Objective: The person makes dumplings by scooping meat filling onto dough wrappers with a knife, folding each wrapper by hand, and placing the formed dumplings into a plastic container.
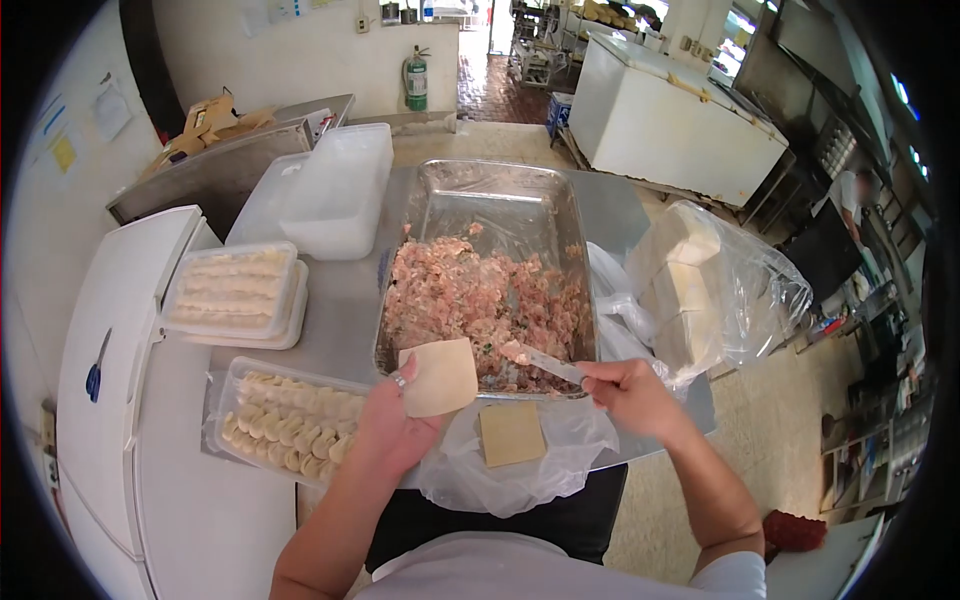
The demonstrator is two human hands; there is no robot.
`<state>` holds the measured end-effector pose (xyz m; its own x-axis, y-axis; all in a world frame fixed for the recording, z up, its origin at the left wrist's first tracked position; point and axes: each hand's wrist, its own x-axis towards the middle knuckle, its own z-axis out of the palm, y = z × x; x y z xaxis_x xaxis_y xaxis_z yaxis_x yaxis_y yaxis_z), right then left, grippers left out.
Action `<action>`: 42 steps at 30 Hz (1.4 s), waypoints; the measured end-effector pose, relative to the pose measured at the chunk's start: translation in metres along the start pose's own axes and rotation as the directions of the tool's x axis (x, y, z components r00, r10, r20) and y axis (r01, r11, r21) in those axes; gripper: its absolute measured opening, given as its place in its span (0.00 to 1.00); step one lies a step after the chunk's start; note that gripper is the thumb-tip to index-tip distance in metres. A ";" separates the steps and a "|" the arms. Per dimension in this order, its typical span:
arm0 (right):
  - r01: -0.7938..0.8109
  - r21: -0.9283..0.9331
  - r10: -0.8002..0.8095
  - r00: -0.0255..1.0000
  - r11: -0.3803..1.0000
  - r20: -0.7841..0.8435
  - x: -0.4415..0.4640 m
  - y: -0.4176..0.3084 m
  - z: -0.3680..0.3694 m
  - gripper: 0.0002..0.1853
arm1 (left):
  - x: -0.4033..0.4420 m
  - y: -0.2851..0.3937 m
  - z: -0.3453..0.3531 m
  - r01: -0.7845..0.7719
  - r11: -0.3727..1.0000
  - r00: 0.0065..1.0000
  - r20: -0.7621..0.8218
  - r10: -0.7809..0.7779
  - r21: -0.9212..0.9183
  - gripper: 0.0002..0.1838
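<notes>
Holding one square wrapper (440, 378) in left hand (392, 425), roughly flat, tipped up a little at the near edge of the tray. Can't tell finger spread beneath it. Gripping a flat spreader (555, 366) by its end in right hand (640, 396), closed tight around it, with blade angled left and a dab of pink filling at the tip. Can't separate that dab cleanly from the filling (470, 290) behind it. See the main heap of filling just beyond both hands, inside a deep metal tray (490, 210), piled toward the near end, with bare film-lined metal farther out. Between the hands and nearer the body, see a square wrapper stack (513, 434) on crumpled plastic (575, 440), at the near edge of the tabletop (335, 320). Just left of left hand, see a clear container (300, 372) with rows of folded dumplings (290, 432), partly hidden by the forearm. Farther out and left of left hand, see two stacked containers (220, 333), packed with pale rows; beyond those, white plastic tubs (340, 195). Beyond and right of right hand, see a clear bag (765, 285) around pale blocks (685, 300). Well left of left hand, see blue-handled scissors (95, 380) on a white appliance (85, 450).
</notes>
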<state>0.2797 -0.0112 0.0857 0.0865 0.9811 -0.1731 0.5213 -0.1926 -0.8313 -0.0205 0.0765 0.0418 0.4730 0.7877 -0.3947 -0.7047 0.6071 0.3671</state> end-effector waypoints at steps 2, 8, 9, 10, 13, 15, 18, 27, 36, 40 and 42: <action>0.247 0.041 -0.238 0.959 0.968 -0.155 -0.010 -0.001 0.024 0.15 | 0.012 -0.008 -0.002 0.004 1.000 1.000 0.026 -0.005 0.013 0.23; 0.318 -0.579 -0.541 0.799 0.750 -0.262 -0.025 -0.002 0.087 0.28 | 0.024 -0.036 0.030 0.014 0.986 1.000 0.012 -0.012 -0.168 0.24; 0.306 -0.597 -0.551 0.786 0.742 -0.282 -0.027 0.003 0.092 0.30 | 0.026 -0.035 0.029 -0.005 0.986 1.000 -0.016 0.002 -0.169 0.23; 0.287 -0.621 -0.547 0.790 0.730 -0.276 -0.031 0.004 0.091 0.30 | 0.029 -0.035 0.027 -0.026 0.985 0.999 -0.044 0.019 -0.171 0.22; 0.252 -0.661 -0.534 0.803 0.707 -0.264 -0.045 0.004 0.082 0.29 | 0.019 -0.028 0.047 -0.134 0.983 0.966 -0.239 0.102 -0.125 0.21; 0.244 -0.649 -0.517 0.813 0.721 -0.269 -0.055 -0.003 0.077 0.29 | 0.014 -0.027 0.052 -0.160 0.984 0.938 -0.321 0.130 -0.071 0.20; 0.304 -0.656 -0.592 0.758 0.691 -0.272 -0.052 -0.021 0.081 0.29 | 0.014 -0.031 0.044 -0.115 0.992 0.953 -0.286 0.097 -0.045 0.20; 0.352 -0.624 -0.565 0.806 0.698 -0.178 -0.042 -0.006 0.098 0.27 | 0.000 -0.029 0.039 -0.062 0.996 0.997 -0.049 0.065 0.065 0.27; -0.025 0.409 0.005 0.999 0.912 0.050 -0.045 0.010 0.092 0.19 | -0.023 0.030 0.018 -0.040 0.259 0.988 0.076 -0.133 0.965 0.23; 0.313 -0.031 -0.315 0.945 0.949 -0.089 -0.061 -0.018 0.085 0.20 | -0.032 0.018 0.035 -0.138 0.108 0.978 0.153 -0.139 0.985 0.20; 0.398 -0.407 -0.469 0.879 0.822 -0.085 -0.069 -0.033 0.078 0.23 | -0.033 0.017 0.034 -0.299 0.065 0.950 0.303 -0.079 0.952 0.21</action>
<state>0.1901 -0.0737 0.0841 -0.0959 0.9545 0.2823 0.8087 0.2400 -0.5370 -0.0298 0.0646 0.0900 0.6651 0.7319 -0.1482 0.3164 -0.0965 0.9437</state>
